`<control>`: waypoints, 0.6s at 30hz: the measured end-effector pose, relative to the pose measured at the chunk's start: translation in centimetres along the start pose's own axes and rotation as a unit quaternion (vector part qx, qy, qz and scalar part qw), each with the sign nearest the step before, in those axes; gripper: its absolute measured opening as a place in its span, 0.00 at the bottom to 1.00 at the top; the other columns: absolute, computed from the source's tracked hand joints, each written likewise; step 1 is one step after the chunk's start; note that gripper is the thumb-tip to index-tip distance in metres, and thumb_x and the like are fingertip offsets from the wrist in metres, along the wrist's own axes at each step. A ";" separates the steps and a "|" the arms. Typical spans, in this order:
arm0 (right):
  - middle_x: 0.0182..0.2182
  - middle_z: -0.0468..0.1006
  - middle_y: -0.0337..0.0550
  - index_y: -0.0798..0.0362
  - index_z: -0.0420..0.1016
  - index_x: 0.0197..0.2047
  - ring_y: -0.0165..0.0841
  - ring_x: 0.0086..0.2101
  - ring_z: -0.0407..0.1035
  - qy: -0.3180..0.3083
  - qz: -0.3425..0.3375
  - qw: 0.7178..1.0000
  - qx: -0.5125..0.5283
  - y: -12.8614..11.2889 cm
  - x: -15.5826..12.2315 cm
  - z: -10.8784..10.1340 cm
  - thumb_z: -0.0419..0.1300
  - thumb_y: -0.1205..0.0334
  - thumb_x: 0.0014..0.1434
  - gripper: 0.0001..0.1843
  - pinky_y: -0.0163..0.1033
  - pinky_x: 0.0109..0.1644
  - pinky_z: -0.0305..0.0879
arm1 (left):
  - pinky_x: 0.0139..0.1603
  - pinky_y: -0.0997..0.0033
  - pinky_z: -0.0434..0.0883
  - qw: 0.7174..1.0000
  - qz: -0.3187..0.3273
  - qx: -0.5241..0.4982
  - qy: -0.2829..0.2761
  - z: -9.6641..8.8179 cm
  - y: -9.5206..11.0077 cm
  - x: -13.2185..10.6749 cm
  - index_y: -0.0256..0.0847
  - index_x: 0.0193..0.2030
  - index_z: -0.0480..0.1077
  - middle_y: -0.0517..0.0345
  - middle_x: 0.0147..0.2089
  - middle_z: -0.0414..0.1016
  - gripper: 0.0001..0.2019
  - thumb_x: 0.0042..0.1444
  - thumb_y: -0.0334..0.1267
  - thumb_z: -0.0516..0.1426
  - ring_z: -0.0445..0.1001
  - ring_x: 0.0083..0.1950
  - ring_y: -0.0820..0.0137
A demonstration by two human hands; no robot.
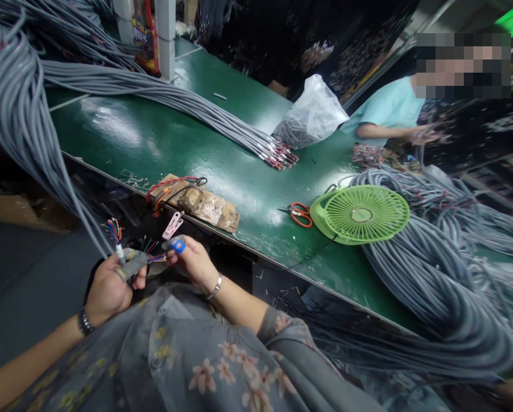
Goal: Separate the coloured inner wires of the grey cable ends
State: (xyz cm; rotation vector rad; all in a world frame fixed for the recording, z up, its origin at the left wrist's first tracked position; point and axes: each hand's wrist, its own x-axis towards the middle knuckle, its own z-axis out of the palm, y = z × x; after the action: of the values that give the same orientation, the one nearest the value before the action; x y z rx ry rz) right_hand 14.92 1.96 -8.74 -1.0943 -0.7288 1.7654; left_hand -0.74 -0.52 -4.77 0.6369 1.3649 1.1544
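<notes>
My left hand (108,290) is closed around the end of a grey cable (103,247), with grey wrapping on its thumb and fingers. Thin coloured wires (114,230) fan out above a white sleeve (119,254) at that hand. Another small bunch of coloured wires (156,259) stretches from the left fingers towards my right hand (194,262). The right fingertips are pinched at the tips of these wires, and one finger wears a blue wrap (178,246). A pink clip (173,225) is just above the right hand, at the table edge.
On the green table (256,200) lie a taped block (213,209), red-handled scissors (299,214), a green fan (361,214) and a bundle of grey cables (187,103). A plastic bag (311,117) stands farther back. More coiled cables (436,286) fill the right, near a co-worker (385,117).
</notes>
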 end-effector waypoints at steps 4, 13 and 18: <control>0.25 0.73 0.36 0.53 0.74 0.32 0.25 0.23 0.63 0.014 0.019 0.998 0.055 -1.3 1.3 -1.0 0.70 0.30 0.49 0.31 0.33 0.30 0.68 | 0.15 0.75 0.60 0.998 -0.051 -0.008 -0.041 0.4 1.3 -0.2 0.42 0.17 0.72 0.63 0.13 0.70 0.12 0.26 0.40 0.70 0.63 0.13 0.76; 0.21 0.73 0.35 0.51 0.72 0.27 0.26 0.21 0.60 0.029 -0.112 0.992 -0.046 -1.0 3.3 -0.2 0.67 0.26 0.49 0.33 0.35 0.29 0.62 | 0.14 0.78 0.61 0.992 -0.056 -0.026 -0.108 2.4 1.9 0.0 0.40 0.17 0.73 0.62 0.14 0.71 0.14 0.26 0.40 0.73 0.65 0.13 0.77; 0.20 0.73 0.35 0.50 0.74 0.28 0.28 0.22 0.62 0.021 -0.114 0.993 -0.006 -0.8 3.6 0.2 0.65 0.23 0.48 0.35 0.35 0.29 0.64 | 0.14 0.79 0.60 0.996 -0.046 -0.022 -0.080 2.1 1.1 0.3 0.40 0.17 0.74 0.62 0.14 0.73 0.14 0.26 0.40 0.73 0.66 0.13 0.77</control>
State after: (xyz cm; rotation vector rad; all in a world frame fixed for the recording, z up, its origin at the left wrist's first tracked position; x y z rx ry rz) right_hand 14.35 5.59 -9.37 -1.0102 -0.8067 1.5417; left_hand 0.89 0.75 -3.55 0.6166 1.2171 1.0347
